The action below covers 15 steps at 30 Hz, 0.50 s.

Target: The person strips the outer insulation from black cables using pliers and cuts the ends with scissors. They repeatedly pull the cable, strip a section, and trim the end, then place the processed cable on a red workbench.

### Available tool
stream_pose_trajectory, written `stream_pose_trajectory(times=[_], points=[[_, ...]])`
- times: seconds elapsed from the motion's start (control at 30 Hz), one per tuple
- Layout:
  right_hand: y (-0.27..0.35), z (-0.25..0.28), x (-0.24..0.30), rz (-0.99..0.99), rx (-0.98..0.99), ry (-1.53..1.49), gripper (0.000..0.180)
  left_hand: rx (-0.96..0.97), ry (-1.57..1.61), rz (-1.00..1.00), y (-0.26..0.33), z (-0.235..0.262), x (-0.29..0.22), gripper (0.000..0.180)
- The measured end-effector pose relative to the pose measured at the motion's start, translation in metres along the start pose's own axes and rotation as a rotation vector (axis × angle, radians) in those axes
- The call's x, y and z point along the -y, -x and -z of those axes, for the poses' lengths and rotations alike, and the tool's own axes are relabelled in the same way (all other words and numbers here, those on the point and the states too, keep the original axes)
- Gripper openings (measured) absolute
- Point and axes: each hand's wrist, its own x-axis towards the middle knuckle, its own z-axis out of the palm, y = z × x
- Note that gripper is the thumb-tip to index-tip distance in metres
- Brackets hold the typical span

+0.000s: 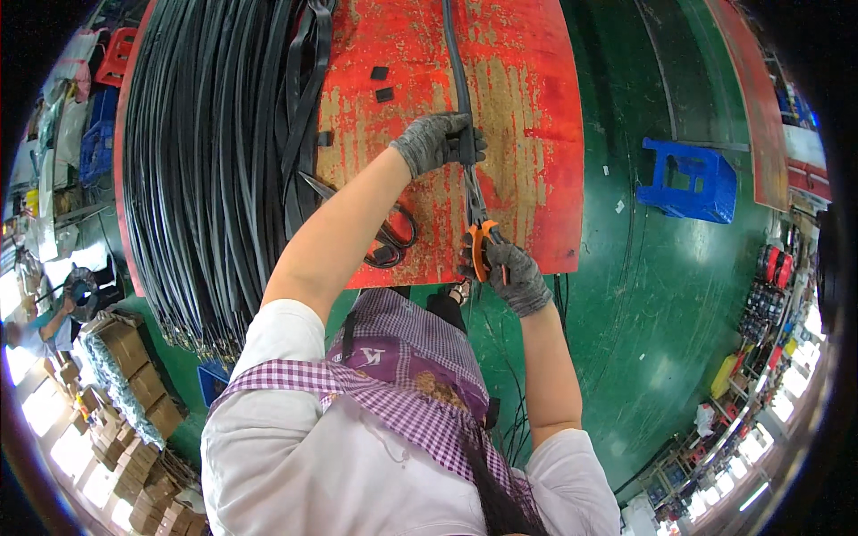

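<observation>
My left hand (429,145), in a grey glove, is closed around a flat black sleeved cable (457,64) that runs away from me to the far edge of the worktable (536,98). Just nearer to me, my right hand (521,280), gloved too, grips the orange handles of a pair of long-nose pliers (480,234). The jaws point at the cable end below my left hand; whether they bite on it is too small to tell. Scissors (404,227) with black handles lie by my left forearm, which partly covers them.
A thick row of long black cables (210,134) covers the table's left side. Small black pieces (384,95) lie on the worn red top. A blue plastic stool (688,181) is on the green floor to the right. Cardboard boxes (125,348) stand at the left.
</observation>
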Motion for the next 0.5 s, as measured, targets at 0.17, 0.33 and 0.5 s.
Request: stream_pose_trajectory(times=[0.17, 0.33, 0.5], points=[[-0.009, -0.0013, -0.0016, -0.056, -0.079, -0.034, 0.044, 0.057, -0.049, 0.005, 0.0037, 0.0043, 0.0044, 0.022], [-0.0018, -0.0051, -0.0069, -0.026, -0.049, -0.07, 0.043, 0.071, -0.041, -0.019, 0.0031, 0.003, 0.0052, 0.023], [-0.0055, -0.0067, -0.0077, -0.014, -0.04, -0.104, 0.042, 0.066, -0.081, -0.05, 0.0051, 0.0029, 0.0096, 0.023]])
